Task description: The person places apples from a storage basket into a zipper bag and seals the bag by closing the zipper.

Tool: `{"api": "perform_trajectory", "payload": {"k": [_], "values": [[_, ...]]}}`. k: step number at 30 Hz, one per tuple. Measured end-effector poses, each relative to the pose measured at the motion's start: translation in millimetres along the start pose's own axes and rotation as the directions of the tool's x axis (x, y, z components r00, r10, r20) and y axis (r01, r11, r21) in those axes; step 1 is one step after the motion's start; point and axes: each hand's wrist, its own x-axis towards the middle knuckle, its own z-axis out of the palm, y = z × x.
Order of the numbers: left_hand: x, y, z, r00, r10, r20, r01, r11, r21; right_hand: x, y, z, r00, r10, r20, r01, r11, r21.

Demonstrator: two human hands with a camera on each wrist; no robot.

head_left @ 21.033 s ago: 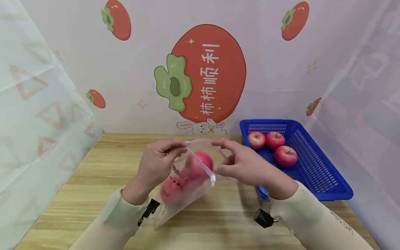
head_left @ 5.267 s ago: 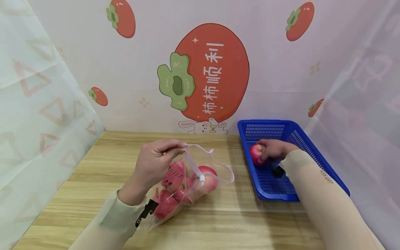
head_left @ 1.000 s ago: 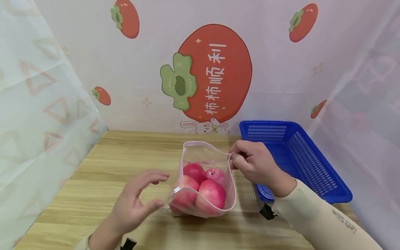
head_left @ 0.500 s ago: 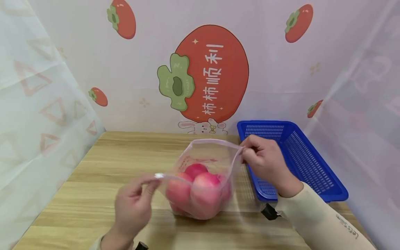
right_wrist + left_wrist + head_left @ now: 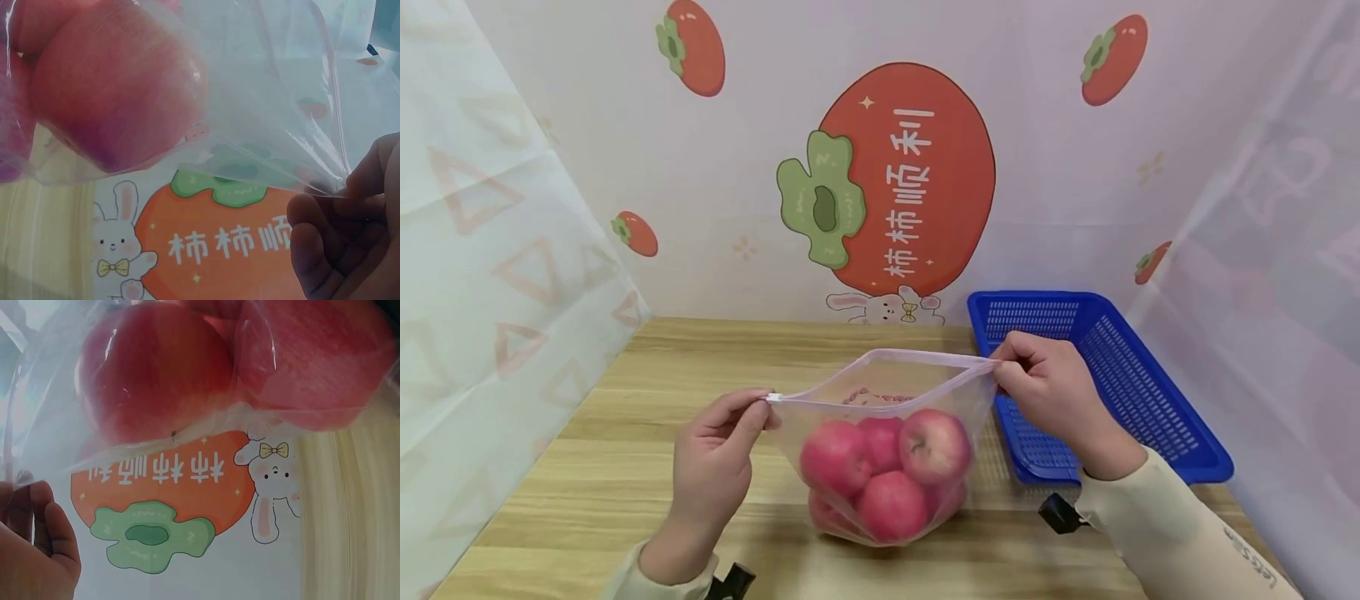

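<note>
A clear slider zip bag (image 5: 917, 358) with a pale pink rim stands on the wooden table, several red apples (image 5: 891, 504) heaped inside it. At its left top corner, beside the white slider (image 5: 773, 398), my left hand (image 5: 711, 458) pinches the rim between thumb and fingers. The right top corner is gripped by my right hand (image 5: 1052, 392), whose fingers are curled. Between the two hands the mouth is stretched sideways and gapes. Both wrist views show apples (image 5: 119, 87) through the film; the right one also shows the pinched corner.
A blue perforated plastic basket (image 5: 1150, 400) stands on the right of the table (image 5: 625, 433), just behind my right hand and forearm. A printed fabric backdrop (image 5: 700, 167) rises at the table's far edge, with side curtains left and right.
Apples formerly in the basket are now in the bag. My left hand, apart from the bag a second ago, now pinches its slider corner. Both hands have drawn the mouth wider sideways.
</note>
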Motion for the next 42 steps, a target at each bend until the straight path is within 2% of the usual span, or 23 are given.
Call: {"api": "perform_trajectory", "payload": {"k": [3,7,10,15,19,21,23,26,28,31,33,36,38,42], "values": [[1.1,-1.3,2.0,1.000,0.001,-0.001,-0.001,1.000,0.009,-0.6,-2.2,0.2,1.000,0.002,0.000,-0.002,1.000,0.001],[1.8,-2.0,5.1,0.998,0.034,0.048,-0.034,0.999,-0.006,-1.5,-6.0,-0.3,0.999,0.038,0.008,-0.039,0.999,0.005],[1.1,-1.5,6.9,0.996,0.056,0.068,-0.059,0.998,0.033,-2.3,-8.0,-0.8,0.997,0.074,0.003,-0.074,0.997,-0.017],[1.7,-0.5,6.9,0.999,0.053,0.011,-0.054,0.988,0.141,-2.4,-6.6,-2.2,0.990,0.141,-0.024,-0.143,0.984,-0.102],[4.7,-1.3,9.2,0.999,0.040,-0.026,-0.036,0.988,0.149,-2.3,-3.7,-3.1,0.985,0.175,0.003,-0.173,0.977,-0.127],[6.0,-0.6,12.6,0.999,0.048,-0.023,-0.044,0.991,0.126,-2.8,-5.5,-3.4,0.986,0.165,0.017,-0.160,0.974,-0.159],[6.8,1.5,17.0,0.998,0.069,-0.015,-0.067,0.992,0.104,-4.1,-11.9,-3.3,0.992,0.122,0.011,-0.118,0.973,-0.198],[8.0,5.4,25.2,0.990,0.142,0.023,-0.144,0.985,0.094,-8.9,-30.9,-1.4,0.998,-0.040,-0.048,0.027,0.969,-0.246],[8.3,7.7,30.3,0.976,0.206,0.075,-0.213,0.970,0.118,-13.8,-48.9,1.1,0.978,-0.192,-0.081,0.168,0.956,-0.241],[7.7,11.3,36.3,0.947,0.283,0.154,-0.308,0.935,0.175,-21.8,-78.4,8.3,0.918,-0.392,-0.068,0.372,0.906,-0.201],[6.5,13.4,39.0,0.925,0.328,0.193,-0.368,0.901,0.230,-25.5,-95.8,15.3,0.876,-0.481,-0.023,0.471,0.866,-0.168],[5.0,15.8,42.7,0.890,0.396,0.227,-0.449,0.848,0.282,-27.4,-113.6,25.5,0.842,-0.536,0.060,0.538,0.828,-0.159],[4.3,16.8,45.4,0.861,0.443,0.249,-0.503,0.815,0.287,-25.7,-119.2,29.8,0.836,-0.538,0.106,0.548,0.819,-0.171],[3.3,18.9,49.8,0.812,0.507,0.290,-0.574,0.782,0.241,-18.8,-120.6,33.1,0.830,-0.531,0.172,0.556,0.812,-0.178]]}}
